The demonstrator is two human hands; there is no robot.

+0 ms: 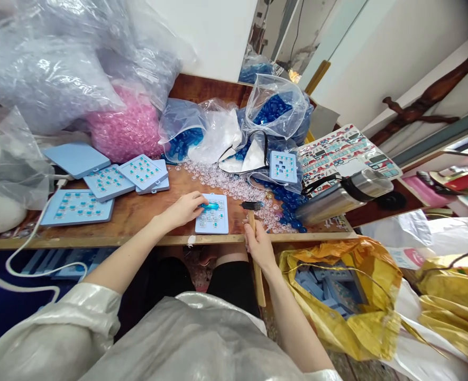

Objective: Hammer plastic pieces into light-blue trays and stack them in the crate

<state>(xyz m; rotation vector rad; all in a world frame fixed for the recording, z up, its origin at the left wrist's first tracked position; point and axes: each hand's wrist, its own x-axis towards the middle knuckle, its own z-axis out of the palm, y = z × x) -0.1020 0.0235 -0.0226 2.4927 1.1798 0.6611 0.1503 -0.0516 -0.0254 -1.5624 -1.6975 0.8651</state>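
Note:
My left hand [184, 208] rests on a pale blue plastic board [213, 217] at the table's front edge, fingers curled and pinching a small blue piece [211, 205] against its top. My right hand [258, 244] is closed around the wooden handle of a small hammer [251, 207], whose dark head sits just right of the board. Loose clear caps [234, 182] and blue pieces [287, 203] lie scattered behind and to the right.
Several finished boards [110, 180] are stacked at the left. Bags of pink [126, 127], blue [273, 108] and clear parts fill the back. A steel flask [342, 196] lies at the right; a yellow sack [337, 296] of boards sits on the floor.

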